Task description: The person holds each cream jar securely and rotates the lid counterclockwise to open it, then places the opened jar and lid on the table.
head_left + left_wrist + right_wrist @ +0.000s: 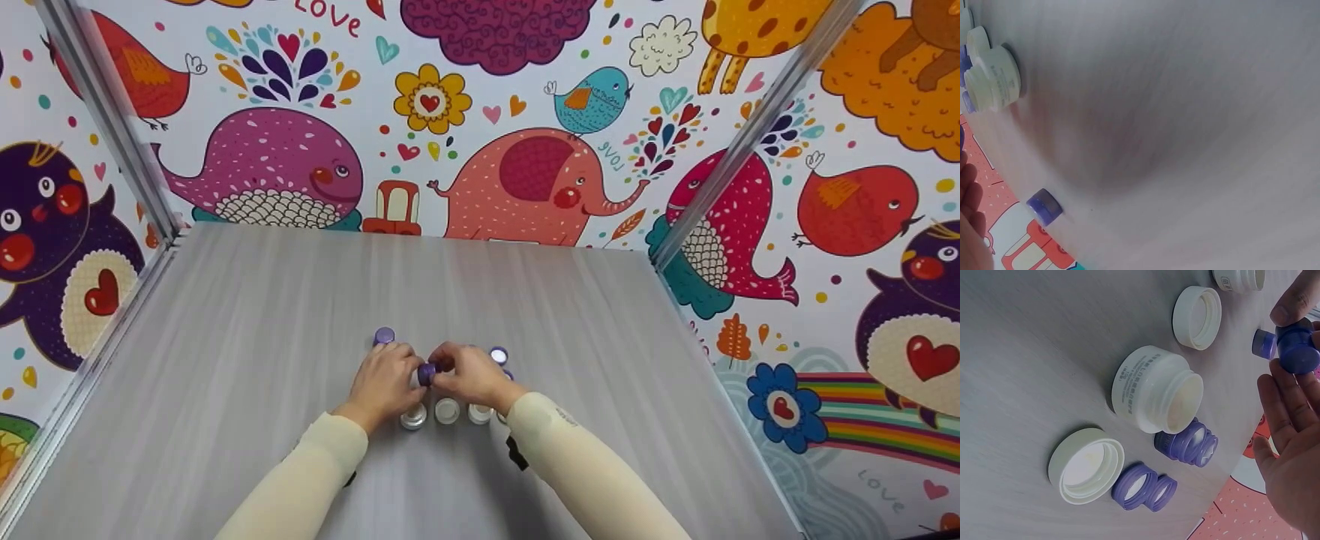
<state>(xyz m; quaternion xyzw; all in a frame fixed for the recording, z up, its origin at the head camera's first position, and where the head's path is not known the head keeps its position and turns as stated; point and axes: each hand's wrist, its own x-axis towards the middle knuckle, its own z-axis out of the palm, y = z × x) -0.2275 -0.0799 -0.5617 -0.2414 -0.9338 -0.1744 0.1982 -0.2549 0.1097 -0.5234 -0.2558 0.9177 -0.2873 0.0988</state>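
Note:
In the head view my left hand (382, 380) and right hand (472, 373) meet over the table at a small purple jar (427, 374). The left thumb and fingers grip the jar, whose purple side also shows in the right wrist view (1299, 359). My right hand (1289, 478) has fingertips against the jar from the other side, its lower fingers fairly straight; its thumb is hidden there. Just beyond the left hand, a short purple cap or pot (384, 335) stands on the table. Only some fingers (971, 191) enter the left wrist view, at its left edge.
A near row holds an open white jar (1157, 391), another white jar (412, 417) and upturned white lids (1086, 467). Behind it are an open purple jar (1182, 441) and upturned purple lids (1134, 486). Patterned walls with metal posts (720, 172) edge the table (300, 292).

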